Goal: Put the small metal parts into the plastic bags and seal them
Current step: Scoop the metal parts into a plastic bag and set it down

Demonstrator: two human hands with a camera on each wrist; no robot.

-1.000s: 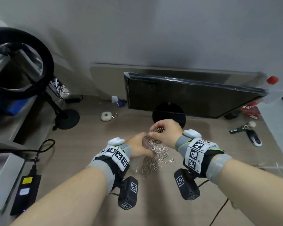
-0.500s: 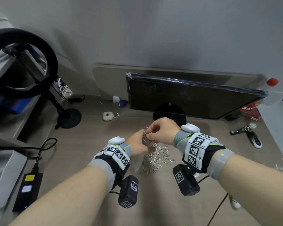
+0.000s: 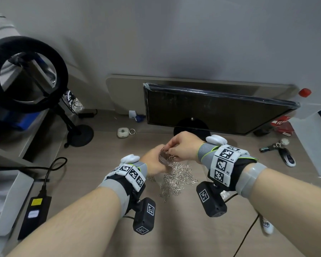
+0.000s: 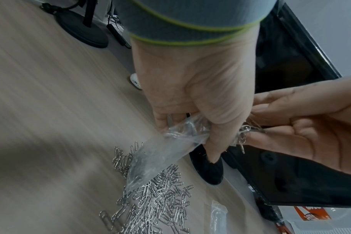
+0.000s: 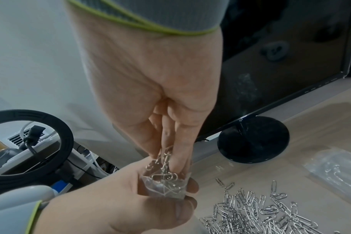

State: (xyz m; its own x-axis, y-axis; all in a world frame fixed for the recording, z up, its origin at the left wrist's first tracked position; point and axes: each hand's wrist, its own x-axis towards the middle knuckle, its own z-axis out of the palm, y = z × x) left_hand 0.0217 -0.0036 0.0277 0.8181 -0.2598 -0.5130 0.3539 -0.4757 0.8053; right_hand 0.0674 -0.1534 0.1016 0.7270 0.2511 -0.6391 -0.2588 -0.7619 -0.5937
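Paper clips [image 5: 164,159], pinched bunch in my right hand [image 3: 182,145], now go into the mouth of the plastic bag [image 5: 163,185] gripped in my left hand [image 3: 154,163]; a second ago the bunch was higher. Loose pile [image 3: 176,179] lies below both hands.

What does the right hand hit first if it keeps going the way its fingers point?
Most likely the open mouth of the small clear plastic bag that the left hand grips. The right hand pinches a bunch of silver paper clips, fingertips already at the bag's rim; behind it sits the left palm.
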